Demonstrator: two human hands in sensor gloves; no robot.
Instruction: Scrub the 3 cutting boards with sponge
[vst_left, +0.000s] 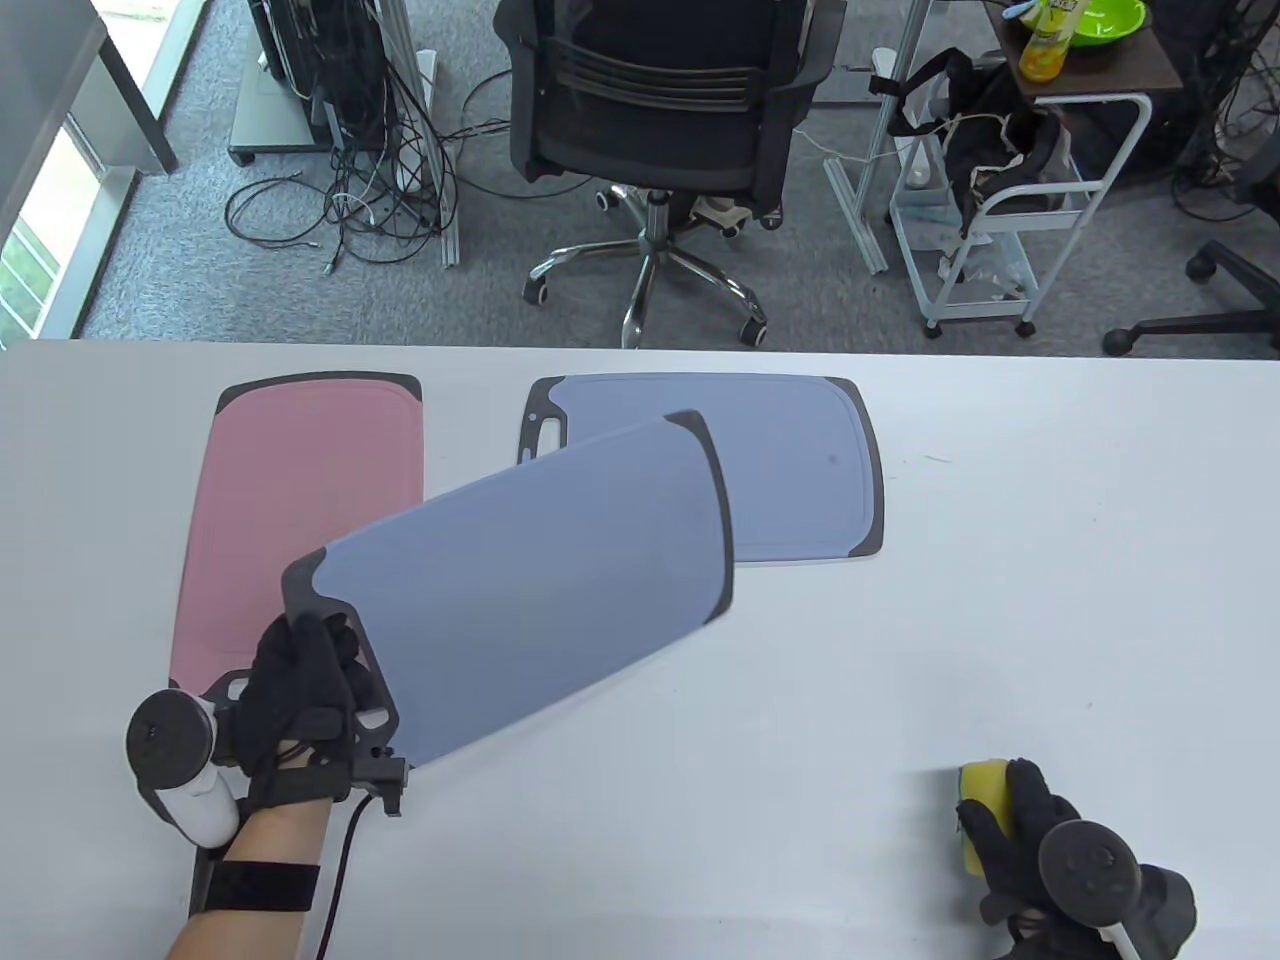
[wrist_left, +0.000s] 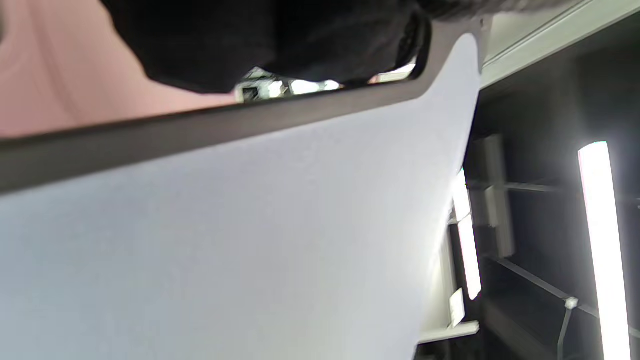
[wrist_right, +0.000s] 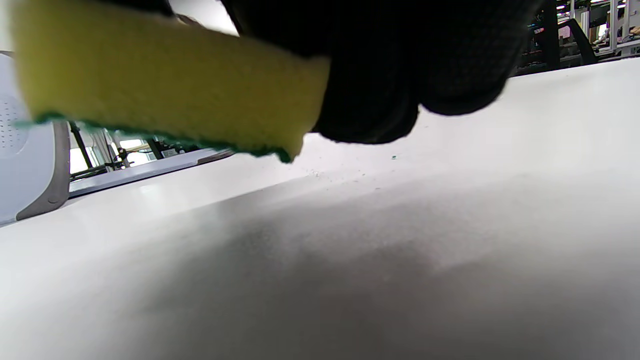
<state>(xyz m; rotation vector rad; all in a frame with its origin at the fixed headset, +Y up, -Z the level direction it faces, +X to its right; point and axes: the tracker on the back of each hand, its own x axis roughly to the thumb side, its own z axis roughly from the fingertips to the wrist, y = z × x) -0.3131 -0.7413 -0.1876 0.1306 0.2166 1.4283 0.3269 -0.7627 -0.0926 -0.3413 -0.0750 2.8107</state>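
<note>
My left hand (vst_left: 305, 690) grips the dark handle end of a blue-grey cutting board (vst_left: 530, 585) and holds it lifted and tilted over the table. It fills the left wrist view as a pale board surface (wrist_left: 240, 240) under my glove (wrist_left: 260, 40). A pink cutting board (vst_left: 300, 500) lies flat at the left, partly hidden under the lifted one. A second blue board (vst_left: 790, 460) lies flat behind it. At the bottom right my right hand (vst_left: 1010, 835) holds a yellow sponge (vst_left: 978, 790); the sponge (wrist_right: 165, 80) hangs just above the table, green side down.
The white table (vst_left: 1000, 600) spreads to the right of the boards. Beyond its far edge stand a black office chair (vst_left: 660, 100), a white wire cart (vst_left: 1000, 220) and tangled cables (vst_left: 370, 190) on grey carpet.
</note>
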